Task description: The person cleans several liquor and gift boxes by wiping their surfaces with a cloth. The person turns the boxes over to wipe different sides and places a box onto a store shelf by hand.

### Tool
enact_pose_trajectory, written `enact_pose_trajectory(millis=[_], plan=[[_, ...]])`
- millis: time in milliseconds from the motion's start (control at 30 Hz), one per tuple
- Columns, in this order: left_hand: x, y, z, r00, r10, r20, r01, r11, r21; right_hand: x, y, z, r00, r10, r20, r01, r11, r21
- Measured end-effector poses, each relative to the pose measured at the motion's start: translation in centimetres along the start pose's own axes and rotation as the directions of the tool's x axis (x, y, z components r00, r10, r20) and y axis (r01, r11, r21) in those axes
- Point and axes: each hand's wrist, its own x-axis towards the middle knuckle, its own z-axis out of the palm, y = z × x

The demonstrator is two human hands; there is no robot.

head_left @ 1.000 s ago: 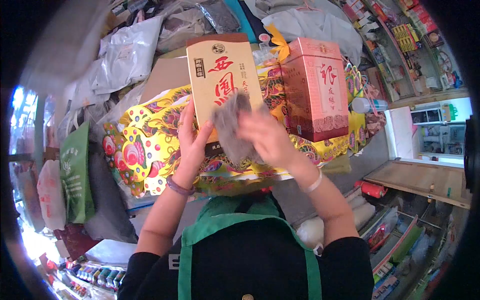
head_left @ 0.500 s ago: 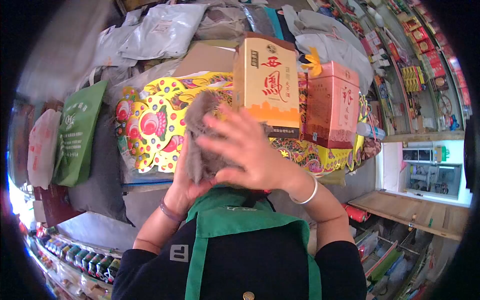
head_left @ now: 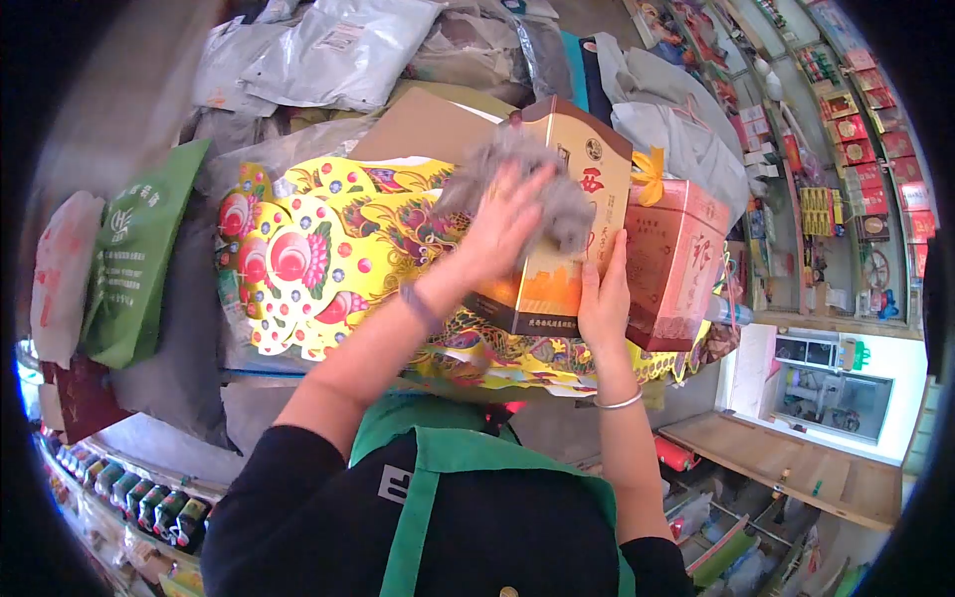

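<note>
My left hand, a purple band on its wrist, presses a fluffy grey cloth against the side and front of a tall liquor gift box. The box is cream and orange with red Chinese characters, and it stands tilted on the pile. Around its lower right edge my right hand grips it, a silver bangle on that wrist. The cloth and my left hand cover part of the lettering. Just right of my right hand stands a pink-red box with a yellow bow by its top.
Yellow printed paper cutouts lie under and left of the boxes. Grey plastic parcels are heaped behind. A green bag stands at the left. Stocked shelves line the right, with a wooden board below.
My left hand has carried the cloth right, onto the liquor box. My right hand has left the cloth and taken hold of the box, which is now turned and tilted.
</note>
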Motion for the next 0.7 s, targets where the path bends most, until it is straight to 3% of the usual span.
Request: enact_pose_trajectory(millis=[67, 133, 167, 233, 300, 333, 367, 433, 467, 533, 567, 600, 633, 667, 700], plan=[[5.8, -5.4, 0.6, 0.941, 0.328, -0.082, -0.312, 0.936, 0.163, 0.2, 0.5, 0.2, 0.999, -0.026, -0.029, 0.027, 0.999, 0.023], [8.9, -3.1, -0.4, 0.989, -0.122, -0.089, 0.114, 0.99, -0.086, 0.0, 0.6, 0.3, 0.998, -0.031, -0.05, 0.033, 0.999, 0.034], [8.6, -6.0, 1.1, 0.972, -0.184, -0.149, 0.178, 0.983, -0.049, 0.0, 0.6, 0.5, 0.997, -0.026, -0.07, 0.027, 1.0, 0.016], [4.6, -4.9, 0.3, 0.984, -0.179, -0.016, 0.18, 0.976, 0.12, 0.1, 0.6, 0.6, 0.997, -0.019, -0.077, 0.019, 1.0, -0.002], [-3.4, -6.9, 1.2, 0.998, 0.06, -0.008, -0.053, 0.923, 0.38, -0.1, 0.7, 0.5, 0.997, -0.017, -0.073, 0.018, 1.0, 0.01], [-5.6, -3.6, 0.7, 0.968, -0.249, 0.017, 0.25, 0.968, -0.02, -0.3, 0.8, 0.5, 0.997, -0.013, -0.072, 0.016, 0.999, 0.033], [-6.7, 0.4, 0.7, 0.951, -0.298, -0.086, 0.283, 0.947, -0.15, -0.2, 1.0, 0.6, 0.998, -0.009, -0.07, 0.013, 0.998, 0.055], [-7.3, 1.9, 0.4, 0.968, -0.252, 0.023, 0.25, 0.937, -0.244, -0.4, 1.1, 0.2, 0.998, -0.028, -0.05, 0.031, 0.997, 0.077], [-6.3, 2.8, 0.8, 0.96, -0.279, -0.013, 0.27, 0.937, -0.22, -0.4, 1.1, 0.1, 0.998, -0.042, -0.046, 0.046, 0.995, 0.086], [-0.5, 2.6, -0.3, 0.998, 0.033, 0.052, -0.029, 0.996, -0.082, -0.4, 1.3, 0.0, 0.998, -0.041, -0.052, 0.044, 0.997, 0.056], [2.3, 1.2, 0.0, 0.978, 0.209, 0.01, -0.209, 0.966, 0.155, -0.5, 1.5, 0.1, 0.997, -0.046, -0.055, 0.049, 0.998, 0.045], [4.8, -0.1, 0.2, 0.926, 0.378, 0.008, -0.352, 0.852, 0.388, -0.7, 1.7, 0.0, 0.997, -0.05, -0.054, 0.052, 0.998, 0.035], [7.2, -1.0, -0.3, 0.985, 0.146, 0.092, -0.169, 0.921, 0.349, -0.5, 1.9, 0.0, 0.996, -0.062, -0.064, 0.065, 0.997, 0.045], [8.8, -1.6, -0.6, 0.978, -0.092, 0.185, 0.027, 0.944, 0.328, -0.6, 1.9, -0.1, 0.998, -0.038, -0.058, 0.042, 0.996, 0.073], [9.0, -3.0, -0.2, 0.996, -0.056, 0.073, 0.031, 0.952, 0.306, -0.6, 1.8, -0.3, 0.998, -0.017, -0.053, 0.022, 0.995, 0.102]])
